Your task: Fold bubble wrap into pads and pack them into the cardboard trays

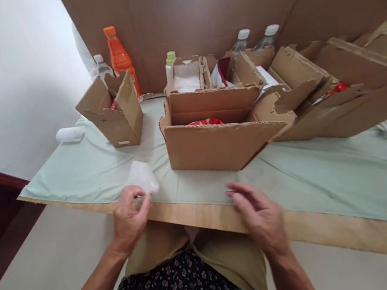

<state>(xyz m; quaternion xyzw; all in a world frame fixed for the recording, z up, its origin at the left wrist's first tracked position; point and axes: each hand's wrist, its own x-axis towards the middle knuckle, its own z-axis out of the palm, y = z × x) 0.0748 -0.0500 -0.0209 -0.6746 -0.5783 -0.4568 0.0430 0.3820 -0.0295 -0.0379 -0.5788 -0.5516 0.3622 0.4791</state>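
My left hand (131, 216), at the table's front edge, pinches the lower corner of a small, white, translucent plastic bag (141, 176) between thumb and fingertips. The rest of that bag lies on the pale green cloth (199, 185). To the right, my right hand (261, 214) hovers over the edge, slightly blurred, its thumb and fingers a little apart and nothing visible between them. Just beyond it stands a wide open cardboard box (215, 144) with something red inside. A narrower cardboard box (115, 127) is behind my left hand, also with a red item in it.
A white roll (70, 135) lies at the far left. Along the back are an orange bottle (119, 54), a green-capped bottle (170, 62) and clear bottles with white caps (244, 34). Several more cardboard boxes (360, 102) crowd the right side, before a brown cardboard panel (196, 10).
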